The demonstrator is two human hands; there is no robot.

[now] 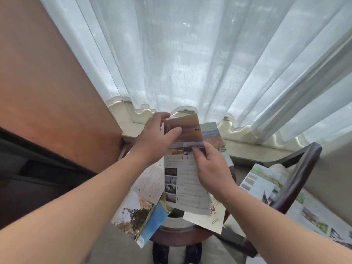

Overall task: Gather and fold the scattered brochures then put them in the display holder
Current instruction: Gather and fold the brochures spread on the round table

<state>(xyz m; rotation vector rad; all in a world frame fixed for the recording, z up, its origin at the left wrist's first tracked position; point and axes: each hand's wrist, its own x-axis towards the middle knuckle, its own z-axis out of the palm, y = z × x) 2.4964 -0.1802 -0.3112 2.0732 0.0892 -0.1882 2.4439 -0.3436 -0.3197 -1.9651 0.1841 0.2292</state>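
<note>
Left hand (158, 138): fingers curled over the top panel of the held brochure (182, 180), thumb on its face, bending it down, likely to start a fold. Right hand (211, 168) pinches the right edge at the crease line to steady it. Brochure raised above the round table (177, 237); loose brochures (137, 212) lie on that table (display holder not in view).

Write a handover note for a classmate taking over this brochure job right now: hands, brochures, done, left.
Left hand pinches the top panel of the brochure, bent forward; right hand pinches it at the crease. Scattered brochures lie on the round table, and more brochures around the chair arm. No display holder in view. Done: one fold under way. Left: finish folding, gather the rest, load the holder.
</note>
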